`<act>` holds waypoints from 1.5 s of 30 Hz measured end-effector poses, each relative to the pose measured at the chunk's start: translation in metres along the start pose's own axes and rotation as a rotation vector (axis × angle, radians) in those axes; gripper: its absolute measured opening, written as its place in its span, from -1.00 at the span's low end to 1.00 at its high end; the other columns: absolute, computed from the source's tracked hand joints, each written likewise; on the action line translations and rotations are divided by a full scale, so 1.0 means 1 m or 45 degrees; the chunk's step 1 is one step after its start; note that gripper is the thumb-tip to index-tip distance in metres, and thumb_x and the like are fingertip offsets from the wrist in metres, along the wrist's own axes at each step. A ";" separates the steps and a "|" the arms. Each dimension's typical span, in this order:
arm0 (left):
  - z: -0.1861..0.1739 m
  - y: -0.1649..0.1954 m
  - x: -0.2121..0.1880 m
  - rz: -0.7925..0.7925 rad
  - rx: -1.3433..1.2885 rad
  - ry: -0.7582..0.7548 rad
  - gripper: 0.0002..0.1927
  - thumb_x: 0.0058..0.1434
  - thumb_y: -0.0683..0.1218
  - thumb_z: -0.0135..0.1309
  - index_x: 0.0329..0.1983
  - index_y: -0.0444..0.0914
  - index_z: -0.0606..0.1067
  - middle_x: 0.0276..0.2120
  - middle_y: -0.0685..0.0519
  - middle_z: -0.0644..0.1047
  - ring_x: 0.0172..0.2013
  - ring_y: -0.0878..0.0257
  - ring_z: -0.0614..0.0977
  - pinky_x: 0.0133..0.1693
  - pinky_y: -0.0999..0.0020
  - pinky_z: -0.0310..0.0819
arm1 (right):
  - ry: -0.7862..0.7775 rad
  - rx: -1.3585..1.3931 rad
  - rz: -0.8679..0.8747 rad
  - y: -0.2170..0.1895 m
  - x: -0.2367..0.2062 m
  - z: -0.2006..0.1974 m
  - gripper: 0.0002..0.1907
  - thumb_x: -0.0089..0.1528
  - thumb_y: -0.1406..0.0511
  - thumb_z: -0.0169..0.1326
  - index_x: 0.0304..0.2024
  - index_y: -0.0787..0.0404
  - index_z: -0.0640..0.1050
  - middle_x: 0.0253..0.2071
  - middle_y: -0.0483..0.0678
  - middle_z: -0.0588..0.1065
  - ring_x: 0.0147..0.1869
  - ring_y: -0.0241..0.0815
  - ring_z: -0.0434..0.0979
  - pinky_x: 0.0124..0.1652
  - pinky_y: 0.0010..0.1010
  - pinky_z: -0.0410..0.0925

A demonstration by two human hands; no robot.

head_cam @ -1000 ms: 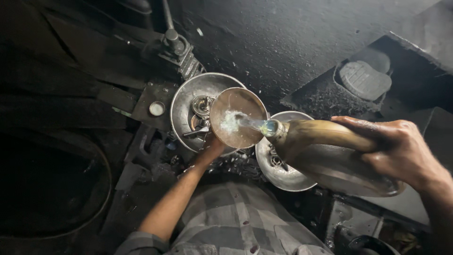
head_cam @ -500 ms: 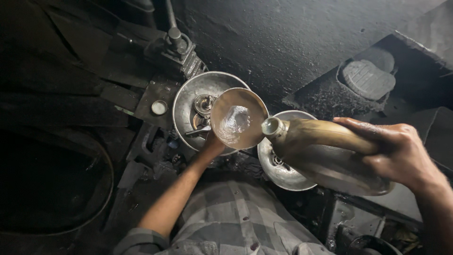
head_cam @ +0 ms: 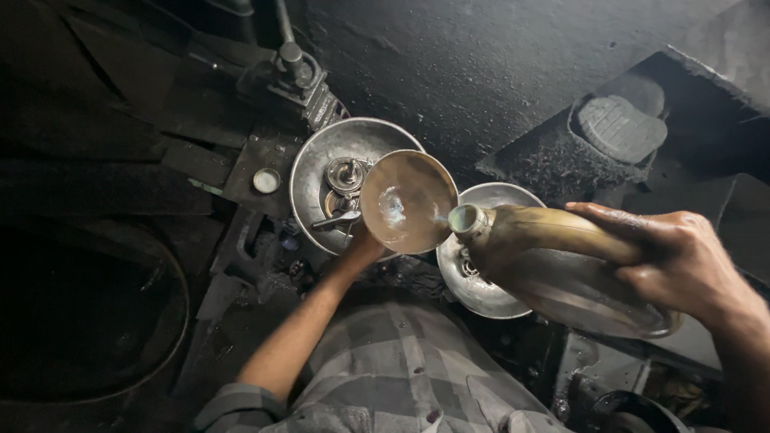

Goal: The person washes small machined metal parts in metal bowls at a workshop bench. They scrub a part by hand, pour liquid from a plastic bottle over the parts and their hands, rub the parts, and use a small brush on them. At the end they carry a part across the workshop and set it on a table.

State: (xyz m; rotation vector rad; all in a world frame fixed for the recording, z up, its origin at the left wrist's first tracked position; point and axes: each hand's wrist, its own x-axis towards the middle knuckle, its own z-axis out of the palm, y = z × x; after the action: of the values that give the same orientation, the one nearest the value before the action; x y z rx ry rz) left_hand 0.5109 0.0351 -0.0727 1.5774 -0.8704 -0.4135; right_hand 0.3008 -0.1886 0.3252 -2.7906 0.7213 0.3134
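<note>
Head view: left hand (head_cam: 362, 247) under shallow round metal dish (head_cam: 408, 201), fingers hidden beneath it, closed grip holding dish up; dull brownish sheen, small wet patch at centre. Right hand (head_cam: 682, 261) wrapped around tilted, smooth translucent plastic bottle (head_cam: 553, 265), fingers curled over its upper side; round pale mouth just beside dish rim. Below left fingers: larger grey metal bowl (head_cam: 313, 172) holding small shiny fittings. Under bottle: second round metal pan (head_cam: 473, 281). Dark, gritty surface (head_cam: 481, 72) beyond.

The left hand (head_cam: 362, 247) reaches forward, arm outstretched, fingers closed; the right hand (head_cam: 682, 261) grips with curled fingers.
</note>
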 end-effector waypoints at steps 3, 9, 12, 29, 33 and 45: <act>0.002 -0.005 -0.002 -0.093 -0.028 0.019 -0.37 0.22 -0.05 0.27 0.29 -0.34 0.34 0.14 -0.15 0.51 0.15 0.06 0.57 0.14 0.18 0.48 | 0.091 0.071 -0.112 0.001 -0.002 0.003 -0.16 -0.19 0.44 0.27 0.17 -0.17 0.57 -0.16 -0.02 0.68 -0.25 -0.14 0.74 -0.15 -0.31 0.57; 0.006 -0.017 -0.005 0.040 0.064 0.018 -0.35 0.18 -0.05 0.31 0.28 -0.35 0.36 0.14 -0.19 0.50 0.14 0.01 0.56 0.13 0.13 0.46 | 0.001 0.064 -0.004 0.000 -0.002 0.003 -0.15 -0.19 0.40 0.35 0.18 -0.21 0.56 -0.23 -0.04 0.70 -0.32 -0.16 0.75 -0.16 -0.32 0.57; 0.008 -0.021 -0.005 -0.012 0.051 -0.035 -0.37 0.17 -0.05 0.33 0.25 -0.33 0.39 0.12 -0.18 0.53 0.13 0.00 0.58 0.12 0.12 0.48 | -0.056 0.035 0.073 -0.002 -0.003 0.002 -0.13 -0.17 0.38 0.38 0.21 -0.25 0.54 -0.24 -0.06 0.70 -0.33 -0.18 0.75 -0.16 -0.34 0.58; 0.002 0.008 -0.001 0.170 0.072 0.030 -0.45 0.23 -0.09 0.28 0.24 -0.34 0.41 0.12 -0.16 0.53 0.14 0.02 0.59 0.15 0.14 0.49 | 0.075 0.180 -0.010 0.008 -0.011 0.011 -0.16 -0.19 0.49 0.28 0.17 -0.08 0.56 -0.15 0.00 0.67 -0.28 -0.14 0.74 -0.20 -0.34 0.59; 0.000 -0.002 -0.001 0.068 0.098 -0.030 -0.50 0.26 -0.08 0.27 0.22 -0.31 0.43 0.11 -0.12 0.55 0.13 0.07 0.60 0.15 0.18 0.49 | 0.263 0.334 -0.191 0.020 -0.017 0.017 -0.14 -0.22 0.54 0.14 0.22 0.16 0.56 -0.03 0.06 0.64 -0.11 -0.14 0.72 -0.06 -0.37 0.57; -0.032 -0.018 -0.001 -0.197 -0.275 -0.376 -0.40 0.23 -0.08 0.26 0.31 -0.29 0.38 0.24 -0.07 0.48 0.24 0.15 0.48 0.25 0.19 0.36 | 0.646 0.524 -0.132 0.033 -0.046 0.031 -0.28 -0.08 0.54 0.13 0.20 0.37 0.54 0.07 0.16 0.56 0.05 -0.16 0.61 0.11 -0.40 0.47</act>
State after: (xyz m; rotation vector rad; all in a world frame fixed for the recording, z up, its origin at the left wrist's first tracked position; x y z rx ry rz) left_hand 0.5376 0.0578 -0.0834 1.4074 -0.8948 -0.8398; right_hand 0.2409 -0.1873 0.3019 -2.4997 0.6438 -0.5239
